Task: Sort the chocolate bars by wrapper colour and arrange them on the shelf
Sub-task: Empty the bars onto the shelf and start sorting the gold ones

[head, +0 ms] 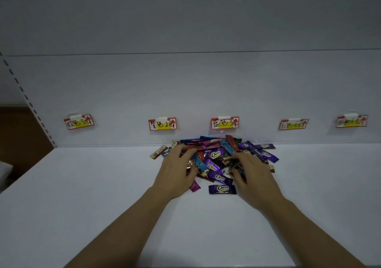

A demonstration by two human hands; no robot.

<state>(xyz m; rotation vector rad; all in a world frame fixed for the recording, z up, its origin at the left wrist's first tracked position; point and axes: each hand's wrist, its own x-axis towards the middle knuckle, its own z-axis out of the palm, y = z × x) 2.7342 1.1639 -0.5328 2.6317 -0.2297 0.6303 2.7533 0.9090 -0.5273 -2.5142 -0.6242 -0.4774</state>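
A mixed heap of chocolate bars (216, 154) in purple, blue, red, magenta and beige wrappers lies at the back middle of the white shelf (82, 195). One purple bar (222, 189) lies alone at the heap's near edge. My left hand (177, 171) rests on the heap's left side, fingers spread and bent over the bars. My right hand (251, 173) lies on the heap's right side, its fingertips among the wrappers. Whether either hand pinches a bar is hidden by the fingers.
Several price labels hang on the back panel: a far-left label (79, 121), a purple label (162, 123), a blue label (225, 122), a red label (293, 124) and a far-right label (352, 121). A slotted upright (26, 98) stands at the left.
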